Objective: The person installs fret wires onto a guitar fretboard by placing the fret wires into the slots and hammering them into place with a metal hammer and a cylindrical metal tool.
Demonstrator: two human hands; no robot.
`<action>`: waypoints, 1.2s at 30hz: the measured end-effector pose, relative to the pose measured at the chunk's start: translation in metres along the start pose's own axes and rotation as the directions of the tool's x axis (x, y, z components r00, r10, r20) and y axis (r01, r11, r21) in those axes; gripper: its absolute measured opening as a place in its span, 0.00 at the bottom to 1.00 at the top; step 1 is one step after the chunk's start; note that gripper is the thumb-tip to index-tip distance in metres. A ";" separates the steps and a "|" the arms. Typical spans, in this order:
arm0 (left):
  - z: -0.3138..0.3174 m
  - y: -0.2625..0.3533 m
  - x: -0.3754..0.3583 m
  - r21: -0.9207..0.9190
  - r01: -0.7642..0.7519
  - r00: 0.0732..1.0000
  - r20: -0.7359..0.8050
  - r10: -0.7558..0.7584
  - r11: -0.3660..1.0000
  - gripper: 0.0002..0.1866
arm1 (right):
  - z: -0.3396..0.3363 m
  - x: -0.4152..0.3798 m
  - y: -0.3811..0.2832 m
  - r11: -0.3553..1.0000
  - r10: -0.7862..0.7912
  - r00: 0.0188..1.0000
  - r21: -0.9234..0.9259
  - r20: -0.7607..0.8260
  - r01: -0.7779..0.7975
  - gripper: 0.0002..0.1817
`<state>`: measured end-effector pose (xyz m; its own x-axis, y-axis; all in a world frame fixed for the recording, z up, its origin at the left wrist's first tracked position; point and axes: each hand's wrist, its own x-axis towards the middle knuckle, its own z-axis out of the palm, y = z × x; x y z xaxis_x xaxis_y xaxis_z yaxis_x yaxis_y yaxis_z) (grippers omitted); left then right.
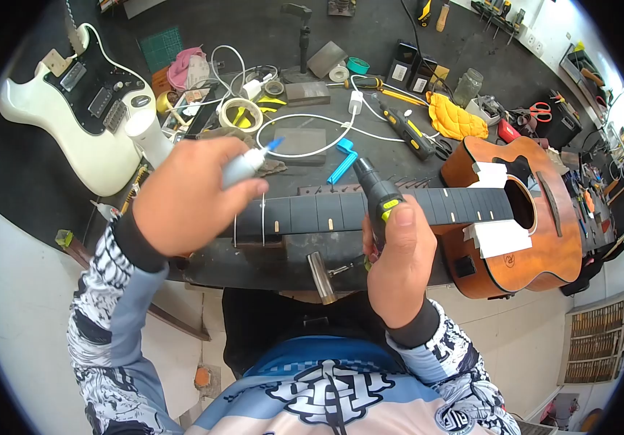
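My left hand (194, 196) is closed around a small white bottle (243, 168) with a blue tip (275, 143), above the far-left end of a guitar fretboard (304, 215). Two thin metal fret wires (263, 219) lie across the board there, overhanging its edges. My right hand (401, 264) grips a black tool handle (375, 185) with bright green patches, over the middle of the neck. Below that hand, a metal hammer head (320, 278) on a thin shaft reaches toward my fingers; whether it joins the black handle is hidden.
The acoustic guitar body (544, 250) lies right, with white paper (500, 239) taped beside its soundhole. A white electric guitar (83, 109) lies left. Behind the neck are a blue string winder (342, 161), a white cable (290, 154), tape rolls (241, 116) and an orange cloth (457, 116).
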<state>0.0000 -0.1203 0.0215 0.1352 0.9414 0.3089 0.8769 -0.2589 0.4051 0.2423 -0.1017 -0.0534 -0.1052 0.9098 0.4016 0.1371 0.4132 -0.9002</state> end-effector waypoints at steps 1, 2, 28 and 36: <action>-0.003 -0.005 0.004 0.025 0.024 1.000 -0.002 -0.024 0.999 0.17 | -0.001 -0.001 0.000 1.000 -0.002 1.000 0.003 0.002 0.002 0.35; -0.006 -0.012 0.010 0.012 0.035 0.999 0.005 -0.035 0.999 0.20 | -0.001 -0.002 0.000 1.000 0.012 1.000 0.017 0.022 -0.012 0.35; 0.013 -0.051 0.058 0.018 0.030 0.998 -0.055 -0.029 0.999 0.17 | -0.019 -0.010 0.006 0.998 0.044 0.999 0.043 0.032 -0.046 0.36; 0.037 -0.058 0.118 0.018 0.112 0.990 0.085 -0.113 0.994 0.23 | -0.069 0.028 -0.017 0.979 -0.109 0.991 0.161 -0.080 0.121 0.26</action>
<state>-0.0176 0.0142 0.0029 0.0741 0.9796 0.1870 0.8946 -0.1482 0.4216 0.3051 -0.0799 -0.0153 -0.0405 0.8594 0.5097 -0.0371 0.5085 -0.8603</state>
